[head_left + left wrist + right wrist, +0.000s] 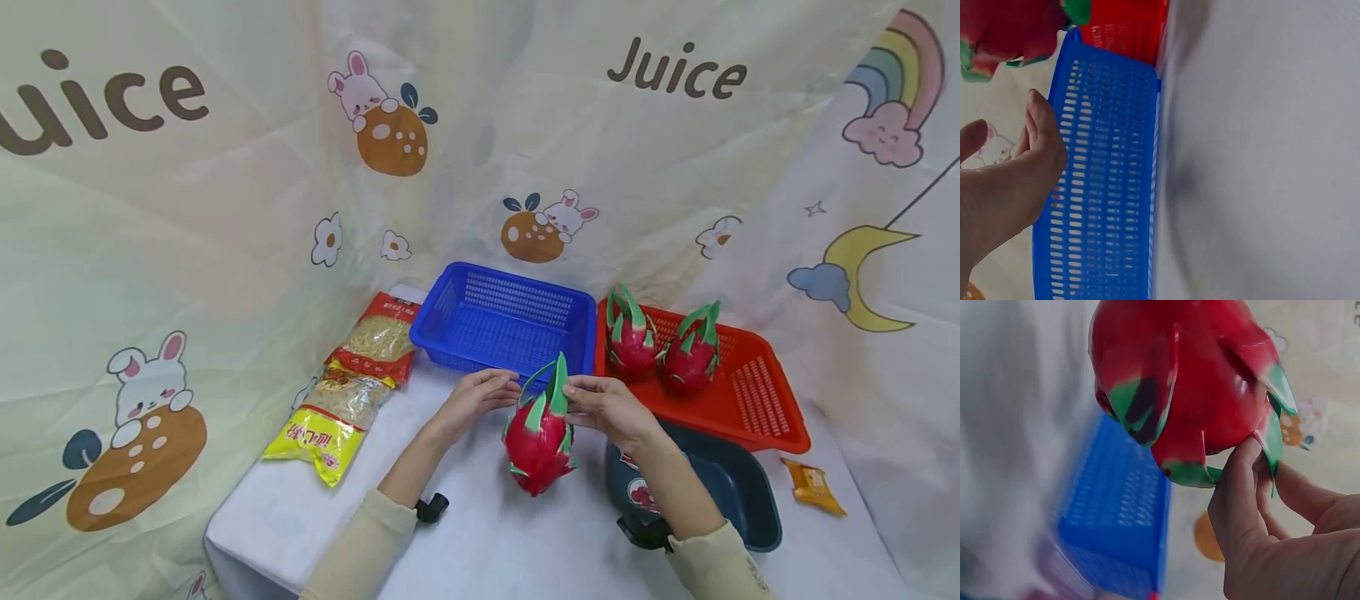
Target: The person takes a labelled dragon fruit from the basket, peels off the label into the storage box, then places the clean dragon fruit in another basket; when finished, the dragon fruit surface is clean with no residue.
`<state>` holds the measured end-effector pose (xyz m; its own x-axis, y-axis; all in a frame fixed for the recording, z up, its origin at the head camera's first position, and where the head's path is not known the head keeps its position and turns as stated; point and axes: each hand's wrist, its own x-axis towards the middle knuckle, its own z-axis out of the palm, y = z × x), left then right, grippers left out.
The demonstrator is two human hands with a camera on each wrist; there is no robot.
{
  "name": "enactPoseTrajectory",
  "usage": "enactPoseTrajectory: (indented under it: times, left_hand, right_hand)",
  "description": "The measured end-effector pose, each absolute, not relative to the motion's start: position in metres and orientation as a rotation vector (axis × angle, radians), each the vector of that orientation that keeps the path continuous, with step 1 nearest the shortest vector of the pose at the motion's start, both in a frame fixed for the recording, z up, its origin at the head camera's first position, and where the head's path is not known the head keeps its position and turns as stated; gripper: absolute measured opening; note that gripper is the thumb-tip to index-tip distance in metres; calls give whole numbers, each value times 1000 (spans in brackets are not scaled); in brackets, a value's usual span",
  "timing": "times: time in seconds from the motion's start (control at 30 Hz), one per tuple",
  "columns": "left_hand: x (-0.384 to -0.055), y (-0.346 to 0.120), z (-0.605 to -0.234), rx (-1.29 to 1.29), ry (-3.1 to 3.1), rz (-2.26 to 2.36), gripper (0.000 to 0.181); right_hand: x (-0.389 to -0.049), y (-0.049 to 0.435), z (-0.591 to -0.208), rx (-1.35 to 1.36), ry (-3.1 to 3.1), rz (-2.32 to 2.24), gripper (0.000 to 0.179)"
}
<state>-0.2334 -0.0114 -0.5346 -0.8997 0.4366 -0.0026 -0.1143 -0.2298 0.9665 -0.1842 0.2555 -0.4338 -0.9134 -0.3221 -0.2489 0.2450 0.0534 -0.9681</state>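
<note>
In the head view a red dragon fruit (538,450) with green leaf tips hangs above the white table. My right hand (615,408) pinches one of its green leaves between thumb and fingers, as the right wrist view of the dragon fruit (1200,381) also shows. On the other side, my left hand (476,402) stays apart from the fruit, fingers loosely bent and holding nothing. Behind both hands stands a blue basket (498,333) with nothing in it. To its right, a red basket (761,396) holds two more dragon fruits (688,362).
Two food packets, one red (378,337) and one yellow (322,433), lie along the left side. A dark teal tray (738,492) sits partly under my right forearm. At the far right lies a small orange packet (813,486). Printed curtains stand behind the table.
</note>
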Motion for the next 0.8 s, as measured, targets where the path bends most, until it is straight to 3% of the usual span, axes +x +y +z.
enactPoseTrajectory:
  times: [0.2,0.8]
  left_hand:
    - [-232,-4,-530,392,1615,2158,43]
    - [-226,57,-521,302,1134,2212,47]
  right_hand:
    - [-180,277,-410,-94,1878,-2033,19]
    - [-179,377,-361,43,1688,-2430,24]
